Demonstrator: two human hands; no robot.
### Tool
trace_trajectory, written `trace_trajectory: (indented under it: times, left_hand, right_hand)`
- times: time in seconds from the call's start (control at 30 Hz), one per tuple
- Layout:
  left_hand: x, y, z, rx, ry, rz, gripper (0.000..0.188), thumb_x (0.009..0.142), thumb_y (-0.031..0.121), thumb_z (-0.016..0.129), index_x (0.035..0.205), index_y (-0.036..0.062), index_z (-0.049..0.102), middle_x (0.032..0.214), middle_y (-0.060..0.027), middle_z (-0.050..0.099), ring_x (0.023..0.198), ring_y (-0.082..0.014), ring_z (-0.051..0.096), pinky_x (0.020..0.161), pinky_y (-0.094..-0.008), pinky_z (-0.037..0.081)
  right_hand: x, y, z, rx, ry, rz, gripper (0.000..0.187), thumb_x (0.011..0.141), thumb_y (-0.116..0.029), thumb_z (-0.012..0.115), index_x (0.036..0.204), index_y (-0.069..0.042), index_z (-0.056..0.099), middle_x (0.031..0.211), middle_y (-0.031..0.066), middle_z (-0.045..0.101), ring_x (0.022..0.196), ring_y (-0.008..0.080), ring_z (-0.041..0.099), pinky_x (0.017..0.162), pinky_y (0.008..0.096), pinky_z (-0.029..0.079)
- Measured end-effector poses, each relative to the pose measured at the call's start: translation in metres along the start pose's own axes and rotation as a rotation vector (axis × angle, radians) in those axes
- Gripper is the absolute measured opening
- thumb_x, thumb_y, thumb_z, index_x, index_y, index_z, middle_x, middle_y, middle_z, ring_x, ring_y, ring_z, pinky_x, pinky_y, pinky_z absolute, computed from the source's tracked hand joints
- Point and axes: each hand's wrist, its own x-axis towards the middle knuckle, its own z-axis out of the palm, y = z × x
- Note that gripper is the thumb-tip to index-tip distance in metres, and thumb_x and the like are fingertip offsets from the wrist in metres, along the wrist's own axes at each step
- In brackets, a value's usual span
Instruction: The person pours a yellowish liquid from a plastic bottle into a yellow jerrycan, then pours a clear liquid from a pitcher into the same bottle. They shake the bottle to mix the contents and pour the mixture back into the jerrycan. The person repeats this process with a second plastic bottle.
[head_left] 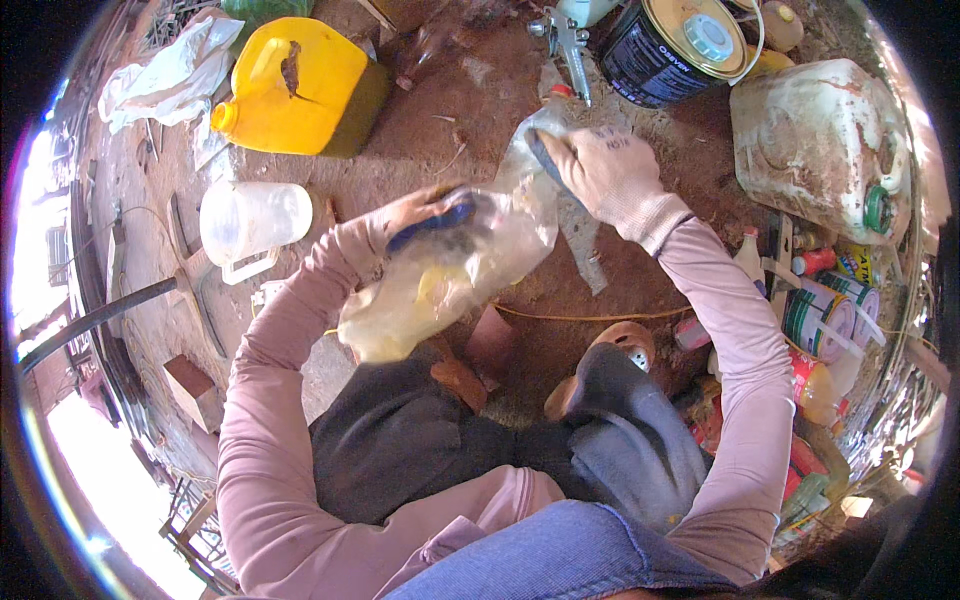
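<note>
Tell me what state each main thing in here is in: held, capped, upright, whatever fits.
Clear plastic: crinkled, held in both hands
Left hand: gloved, gripping
Right hand: gloved, pinching the narrow end
Yellow jug: capped, dark-patched
White jerrycan: capped, dirty
Dark bucket: upright
Spray gun: not held
Clear pitcher: not held

Two hands, the left hand (425,215) and the right hand (608,178), near the centre, with at least one piece of clear plastic (440,285) in their grasp. Two large jugs: one yellow jug (300,120) at upper left, one white jug (815,145) at upper right. One pitcher (252,220) at left. One spray gun (570,50) and one black bucket (650,60) at the top. Two tins (820,322) at right. One white bag (170,75) at upper left. Several bottles (817,388) at lower right, too overlapped to count exactly.
</note>
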Motion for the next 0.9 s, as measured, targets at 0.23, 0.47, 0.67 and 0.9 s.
trace_trajectory:
  times: [0.23, 0.47, 0.67, 0.9]
  left_hand:
    - [-0.025, -0.076, -0.004, -0.25, -0.389, -0.241, 0.051, 0.098, 0.019, 0.069, 0.141, -0.0039, 0.054, 0.129, -0.0114, 0.066, 0.114, -0.0183, 0.063, 0.102, -0.0339, 0.049]
    - [-0.022, -0.052, 0.024, -0.556, -0.426, -0.421, 0.049, 0.096, 0.019, 0.072, 0.136, -0.0061, 0.057, 0.127, -0.0176, 0.067, 0.113, -0.025, 0.065, 0.102, -0.0384, 0.051]
    - [-0.008, -0.007, -0.001, 0.326, -0.178, -0.093, 0.061, 0.096, 0.023, 0.073, 0.145, -0.0024, 0.048, 0.128, -0.0159, 0.066, 0.114, -0.0229, 0.064, 0.102, -0.0378, 0.05]
    - [-0.023, 0.009, 0.021, 0.498, 0.02, -0.286, 0.085, 0.084, 0.036, 0.084, 0.149, 0.0003, 0.044, 0.131, -0.0144, 0.065, 0.117, -0.0215, 0.062, 0.103, -0.0337, 0.049]
  right_hand:
    - [-0.044, -0.029, -0.023, 0.518, -0.144, -0.032, 0.041, 0.096, -0.042, 0.06, 0.077, -0.008, 0.073, 0.069, 0.0169, 0.067, 0.067, 0.0337, 0.069, 0.063, 0.0444, 0.052]
    - [-0.036, -0.07, -0.076, 0.238, 0.073, -0.995, 0.026, 0.078, -0.036, 0.071, 0.068, -0.016, 0.059, 0.066, 0.0039, 0.052, 0.057, 0.0251, 0.056, 0.051, 0.041, 0.042]
    - [-0.062, -0.01, -0.019, 0.674, -0.153, -0.102, 0.012, 0.104, -0.018, 0.058, 0.108, -0.006, 0.056, 0.084, 0.0074, 0.059, 0.076, 0.0268, 0.063, 0.07, 0.0379, 0.052]
    - [-0.075, -0.002, 0.006, 0.818, -0.252, -0.166, 0.006, 0.107, -0.011, 0.053, 0.109, -0.005, 0.054, 0.088, 0.0046, 0.056, 0.082, 0.0129, 0.055, 0.081, 0.0311, 0.049]
